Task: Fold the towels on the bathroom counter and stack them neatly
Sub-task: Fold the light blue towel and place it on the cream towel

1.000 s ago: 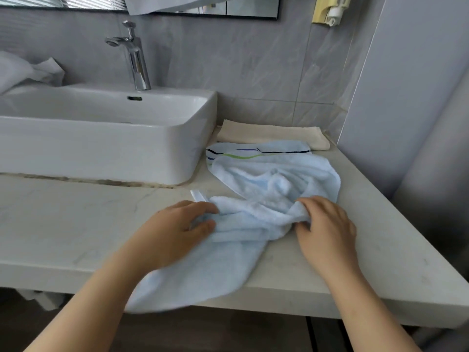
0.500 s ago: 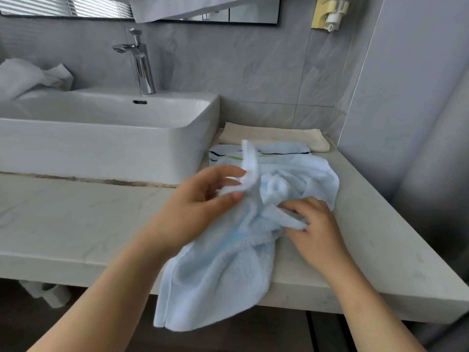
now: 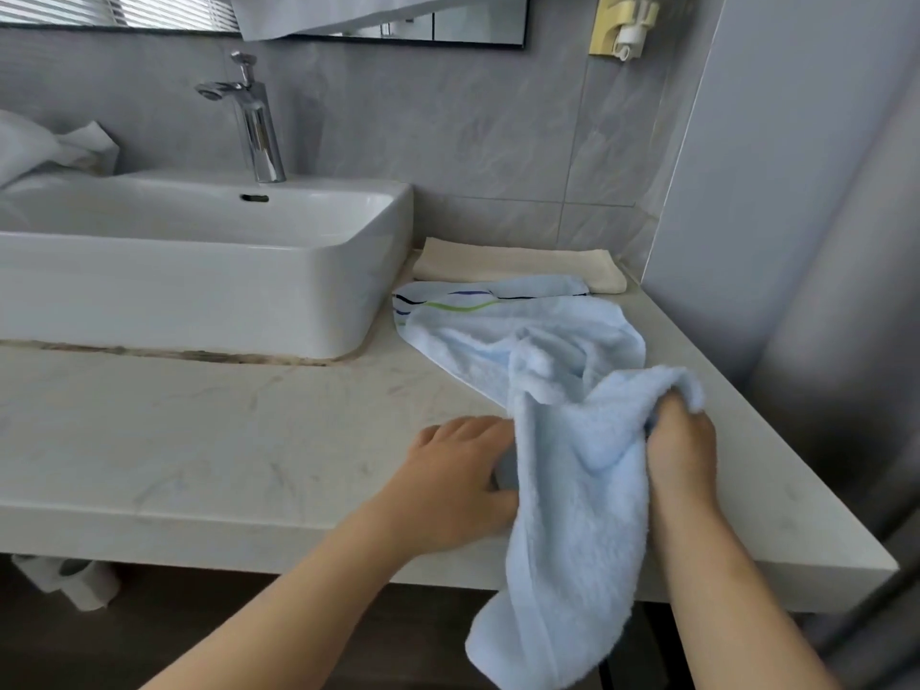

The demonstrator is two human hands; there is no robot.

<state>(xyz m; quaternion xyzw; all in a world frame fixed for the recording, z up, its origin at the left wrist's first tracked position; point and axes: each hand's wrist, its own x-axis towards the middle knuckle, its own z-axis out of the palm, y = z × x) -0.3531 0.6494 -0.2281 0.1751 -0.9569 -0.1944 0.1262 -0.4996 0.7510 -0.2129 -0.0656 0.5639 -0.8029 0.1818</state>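
A light blue towel lies crumpled on the right part of the marble counter, one end hanging over the front edge. My right hand grips a bunched fold of it, lifted off the counter. My left hand sits at the towel's left edge with its fingertips hidden under the cloth. Behind it lies a towel with green and blue stripes. A folded beige towel rests flat by the back wall.
A white basin with a chrome tap fills the left of the counter. White cloth is piled behind it. A grey wall panel closes the right side. A soap dispenser hangs on the tiles.
My left hand let go of the raised corner and dropped to the counter by the towel's left edge. My right hand lifted a bunch of towel and moved right.
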